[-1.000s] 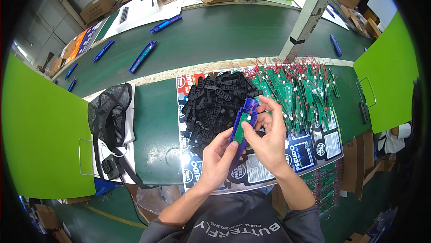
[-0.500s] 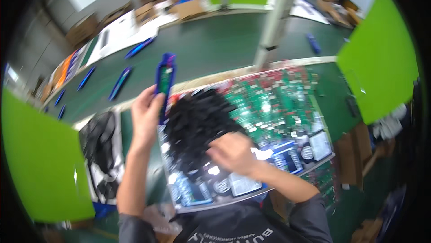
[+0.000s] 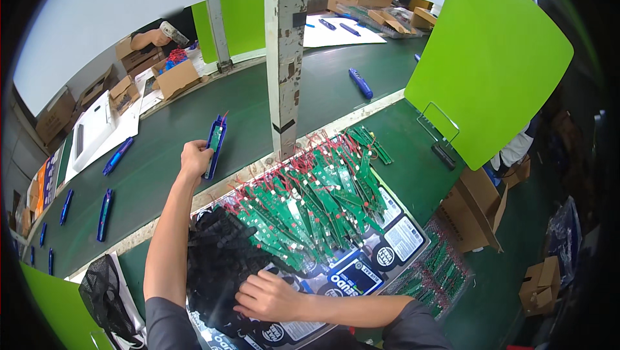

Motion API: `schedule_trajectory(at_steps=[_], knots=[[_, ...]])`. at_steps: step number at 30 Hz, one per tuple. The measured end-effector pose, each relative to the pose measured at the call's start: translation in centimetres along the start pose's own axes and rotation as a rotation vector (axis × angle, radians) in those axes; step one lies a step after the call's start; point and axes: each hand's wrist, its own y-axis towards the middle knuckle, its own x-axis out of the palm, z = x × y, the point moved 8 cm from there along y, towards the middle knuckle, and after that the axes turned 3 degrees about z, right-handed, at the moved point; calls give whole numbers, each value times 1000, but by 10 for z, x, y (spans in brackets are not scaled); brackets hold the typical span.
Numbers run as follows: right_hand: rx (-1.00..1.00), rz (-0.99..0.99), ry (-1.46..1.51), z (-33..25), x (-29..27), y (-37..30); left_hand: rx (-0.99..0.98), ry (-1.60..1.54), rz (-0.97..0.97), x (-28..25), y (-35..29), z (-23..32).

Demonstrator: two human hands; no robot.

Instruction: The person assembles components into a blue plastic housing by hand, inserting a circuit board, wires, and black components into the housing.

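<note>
My left hand (image 3: 196, 158) pinches a slim blue plastic housing (image 3: 223, 135), held out over the belt's near edge. Inside the housing lies a green circuit board (image 3: 214, 140), with a thin red wire at its far end. My right hand (image 3: 266, 296) rests with curled fingers on the near right side of a heap of small black pieces (image 3: 223, 253); whatever its fingertips grip is hidden. Beside the heap spread many green circuit boards with red wires (image 3: 329, 195). Both piles lie on a printed sheet (image 3: 403, 240).
A green conveyor belt (image 3: 245, 104) crosses beyond the bench, carrying several blue housings (image 3: 105, 215). A worn white post (image 3: 284, 59) rises at the bench's far edge. Green panels (image 3: 497, 59) flank the bench. Another person's hand (image 3: 150, 39) holds a whitish tool at the far left.
The view has swung round. My left hand has carried the blue housing away from the black heap, out toward the belt. My right hand stays at the heap, now lower on its near side.
</note>
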Motion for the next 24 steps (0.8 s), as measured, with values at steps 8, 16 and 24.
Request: schedule_trajectory(at_steps=[8, 16, 24], knots=[[41, -25, 58, 3, 1, 3, -5, 264, 17, 31, 20, 22], [4, -56, 87, -2, 7, 7, 256, 370, 193, -11, 3, 21], [-8, -83, -4, 3, 0, 7, 247, -276, 7, -100, -158, 39]])
